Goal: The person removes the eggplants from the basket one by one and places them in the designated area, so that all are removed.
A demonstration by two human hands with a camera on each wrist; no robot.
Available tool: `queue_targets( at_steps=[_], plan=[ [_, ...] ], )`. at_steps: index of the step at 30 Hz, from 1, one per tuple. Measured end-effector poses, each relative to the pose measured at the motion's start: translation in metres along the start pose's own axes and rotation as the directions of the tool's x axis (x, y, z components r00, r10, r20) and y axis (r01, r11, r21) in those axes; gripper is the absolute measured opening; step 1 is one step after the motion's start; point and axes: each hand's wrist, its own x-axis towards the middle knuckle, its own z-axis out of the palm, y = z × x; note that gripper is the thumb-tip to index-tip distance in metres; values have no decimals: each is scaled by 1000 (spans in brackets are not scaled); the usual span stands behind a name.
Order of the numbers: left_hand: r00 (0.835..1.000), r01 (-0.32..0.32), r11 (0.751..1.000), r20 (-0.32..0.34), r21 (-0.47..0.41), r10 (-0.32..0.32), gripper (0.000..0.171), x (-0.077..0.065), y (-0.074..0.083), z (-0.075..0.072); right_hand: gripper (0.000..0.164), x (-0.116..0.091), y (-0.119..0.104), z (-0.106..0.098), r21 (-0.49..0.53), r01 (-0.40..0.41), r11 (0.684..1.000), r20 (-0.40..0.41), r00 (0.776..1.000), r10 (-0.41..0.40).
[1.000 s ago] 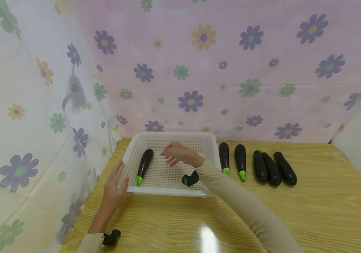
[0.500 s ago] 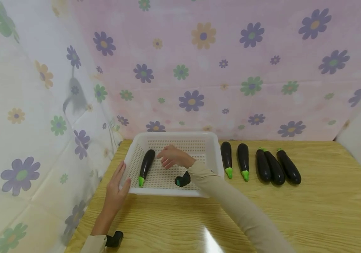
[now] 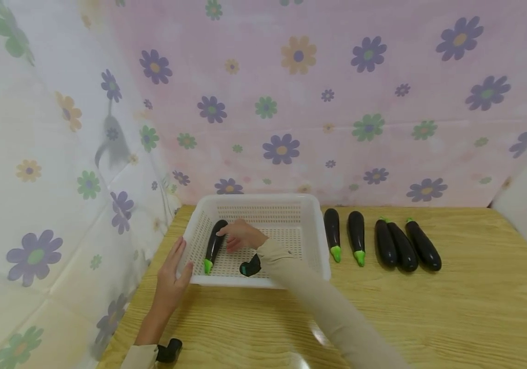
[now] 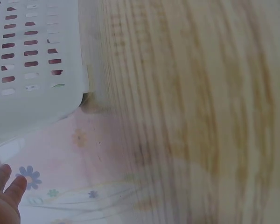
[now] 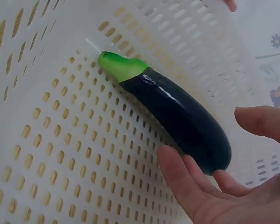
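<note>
A dark eggplant [image 3: 214, 248] with a green cap lies inside the white slotted basket [image 3: 263, 198], along its left side. My right hand [image 3: 242, 236] reaches over the basket to the eggplant's far, thick end. In the right wrist view, the eggplant [image 5: 182, 114] lies between thumb and fingers; the fingertips [image 5: 170, 161] are right at its edge and the thumb [image 5: 259, 119] stands apart. My left hand [image 3: 171, 279] rests against the basket's left front corner with fingers extended. The left wrist view catches only part of the left hand [image 4: 7, 198] below the basket [image 4: 42, 109].
Right of the basket, several more eggplants lie on the wooden table [image 3: 489, 307]. Two [image 3: 332, 230] are close to the basket, and a group [image 3: 402, 248] lies farther right. Flowered cloth [image 3: 291, 102] hangs behind and at the left.
My right hand has moved left and slightly down, from the middle of the basket to the eggplant inside. The left hand has stayed at the basket's corner. The head view has shifted slightly.
</note>
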Motion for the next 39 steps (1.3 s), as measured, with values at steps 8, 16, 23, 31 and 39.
queue_targets(
  at_steps=[8, 16, 23, 31, 39],
  plan=[
    [1000, -1, 1000, 9, -19, 1, 55, 1, 2, 9, 40, 11, 9, 9, 23, -11, 1000, -97, 995, 13],
    [1000, 12, 1000, 9, 4, -12, 55, 0, 4, 9, 31, 13, 8, 23, 99, -31, 995, -131, 990, 44],
    [1000, -3, 1000, 14, 10, 3, 55, 1, 3, 8, 32, 12, 4, 19, 110, -43, 993, -83, 995, 52],
    [1000, 0, 1000, 13, 19, 0, 55, 2, -2, 3, 36, 6, -8, 18, 131, -31, 991, 12, 999, 30],
    [1000, -5, 1000, 10, 15, 5, 55, 2, -2, -1, 41, -17, -29, 17, 109, 76, 991, 85, 993, -85]
  ],
)
